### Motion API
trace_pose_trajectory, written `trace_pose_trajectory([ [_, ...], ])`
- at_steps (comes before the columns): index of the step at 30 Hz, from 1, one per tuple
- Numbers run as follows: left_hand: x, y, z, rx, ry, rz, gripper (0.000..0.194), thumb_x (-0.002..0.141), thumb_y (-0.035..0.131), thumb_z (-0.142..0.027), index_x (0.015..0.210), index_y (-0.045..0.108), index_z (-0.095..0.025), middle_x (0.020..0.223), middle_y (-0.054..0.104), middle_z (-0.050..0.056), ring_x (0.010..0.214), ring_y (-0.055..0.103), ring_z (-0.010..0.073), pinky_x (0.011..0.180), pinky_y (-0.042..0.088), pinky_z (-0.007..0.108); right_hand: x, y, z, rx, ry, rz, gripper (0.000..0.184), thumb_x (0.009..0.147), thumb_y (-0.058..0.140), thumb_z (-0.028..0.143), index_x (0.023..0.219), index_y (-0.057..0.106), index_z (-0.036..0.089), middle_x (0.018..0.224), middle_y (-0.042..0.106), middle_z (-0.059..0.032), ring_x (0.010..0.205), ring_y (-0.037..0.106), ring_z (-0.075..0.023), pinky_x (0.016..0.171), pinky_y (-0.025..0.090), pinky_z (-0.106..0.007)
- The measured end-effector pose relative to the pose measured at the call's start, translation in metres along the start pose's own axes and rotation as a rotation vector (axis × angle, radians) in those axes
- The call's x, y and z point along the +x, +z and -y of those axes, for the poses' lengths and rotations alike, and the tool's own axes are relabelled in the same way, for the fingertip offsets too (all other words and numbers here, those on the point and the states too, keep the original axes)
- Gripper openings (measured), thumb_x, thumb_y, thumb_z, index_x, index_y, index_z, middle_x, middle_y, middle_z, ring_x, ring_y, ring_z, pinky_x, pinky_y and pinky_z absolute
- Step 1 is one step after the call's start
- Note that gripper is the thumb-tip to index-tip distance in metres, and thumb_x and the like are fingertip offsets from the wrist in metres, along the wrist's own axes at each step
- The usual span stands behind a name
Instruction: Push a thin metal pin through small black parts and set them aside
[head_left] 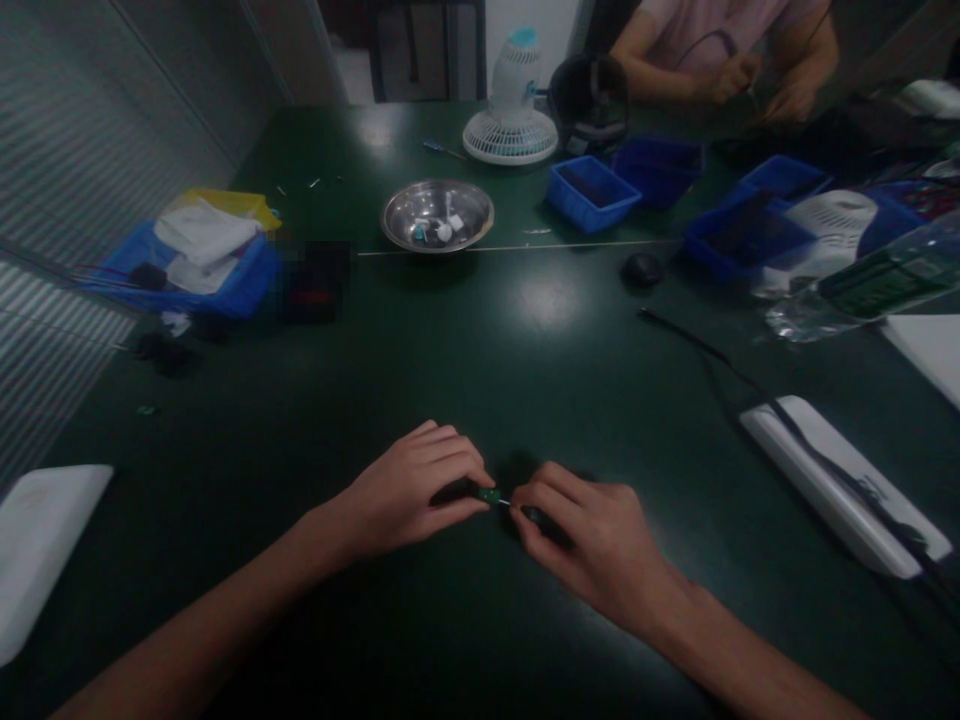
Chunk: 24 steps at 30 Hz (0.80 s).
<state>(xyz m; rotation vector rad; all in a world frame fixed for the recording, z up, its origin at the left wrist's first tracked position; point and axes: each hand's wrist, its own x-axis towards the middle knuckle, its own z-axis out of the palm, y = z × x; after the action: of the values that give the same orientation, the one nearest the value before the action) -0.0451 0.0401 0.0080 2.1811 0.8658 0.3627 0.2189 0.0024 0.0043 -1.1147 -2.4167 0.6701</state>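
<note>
Above the dark green tabletop, my left hand (431, 485) is closed around a small green circuit board (489, 495), whose end sticks out past the fingertips. A dark part shows inside the curl of those fingers, behind the board. Opposite it, my right hand (581, 515) pinches a black-handled tool (547, 522) with a thin metal shaft. The shaft's tip meets or nearly meets the board's end; whether they touch is too small to tell. My right fingers hide much of the handle.
A steel bowl (439, 215) with small white parts stands ahead. Blue bins (592, 193) and a white fan (511, 135) are farther back. At right lie a white power bank-like box (844, 485), a cable and a plastic bottle (870, 275). Across the table, a person works.
</note>
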Motion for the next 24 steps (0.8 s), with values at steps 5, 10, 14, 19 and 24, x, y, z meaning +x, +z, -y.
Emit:
trace_pose_trajectory([
  [5, 0.0016, -0.0007, -0.0009, 0.008, 0.015, -0.002, 0.013, 0.1, 0.066, -0.028, 0.113, 0.066, -0.023, 0.11, 0.069, 0.002, 0.104, 0.06, 0.0191, 0.097, 0.037, 0.037, 0.0007, 0.0, 0.001, -0.011, -0.007, 0.0, 0.015, 0.105, 0.052, 0.023, 0.103, 0.067, 0.022, 0.091, 0.065, -0.0012, 0.068, 0.059, -0.0124, 0.06, 0.038, -0.026],
  [10, 0.0015, 0.0006, -0.0001, 0.012, 0.016, 0.001, 0.013, 0.101, 0.066, -0.029, 0.113, 0.067, -0.023, 0.111, 0.069, 0.003, 0.105, 0.06, 0.0193, 0.099, 0.036, 0.037, 0.002, -0.0002, 0.0016, -0.006, -0.019, -0.008, 0.015, 0.105, 0.052, 0.022, 0.103, 0.066, 0.021, 0.09, 0.065, -0.0006, 0.067, 0.058, -0.0121, 0.06, 0.038, -0.026],
  [14, 0.0013, 0.0008, -0.0002, 0.014, 0.017, 0.002, 0.013, 0.102, 0.064, -0.031, 0.112, 0.066, -0.024, 0.11, 0.069, 0.003, 0.104, 0.06, 0.0194, 0.099, 0.037, 0.037, 0.0023, 0.001, 0.0012, -0.009, -0.031, -0.032, 0.012, 0.105, 0.053, 0.022, 0.102, 0.065, 0.022, 0.088, 0.064, 0.0003, 0.066, 0.057, -0.0124, 0.058, 0.037, -0.027],
  [19, 0.0017, 0.0002, 0.0001, 0.021, 0.025, 0.0, 0.014, 0.102, 0.065, -0.032, 0.112, 0.066, -0.023, 0.109, 0.069, 0.002, 0.103, 0.06, 0.0191, 0.096, 0.037, 0.037, 0.0007, 0.0026, -0.0007, 0.012, -0.015, -0.04, 0.011, 0.105, 0.054, 0.023, 0.105, 0.065, 0.021, 0.089, 0.065, 0.0, 0.066, 0.059, -0.0123, 0.058, 0.038, -0.027],
  [24, 0.0018, 0.0002, -0.0011, 0.017, 0.019, -0.005, 0.013, 0.101, 0.065, -0.031, 0.112, 0.066, -0.023, 0.11, 0.069, 0.002, 0.104, 0.06, 0.0192, 0.097, 0.037, 0.037, 0.0009, 0.0017, -0.0006, 0.026, 0.006, -0.054, 0.011, 0.105, 0.054, 0.022, 0.105, 0.065, 0.02, 0.09, 0.065, -0.0008, 0.066, 0.06, -0.0121, 0.058, 0.04, -0.027],
])
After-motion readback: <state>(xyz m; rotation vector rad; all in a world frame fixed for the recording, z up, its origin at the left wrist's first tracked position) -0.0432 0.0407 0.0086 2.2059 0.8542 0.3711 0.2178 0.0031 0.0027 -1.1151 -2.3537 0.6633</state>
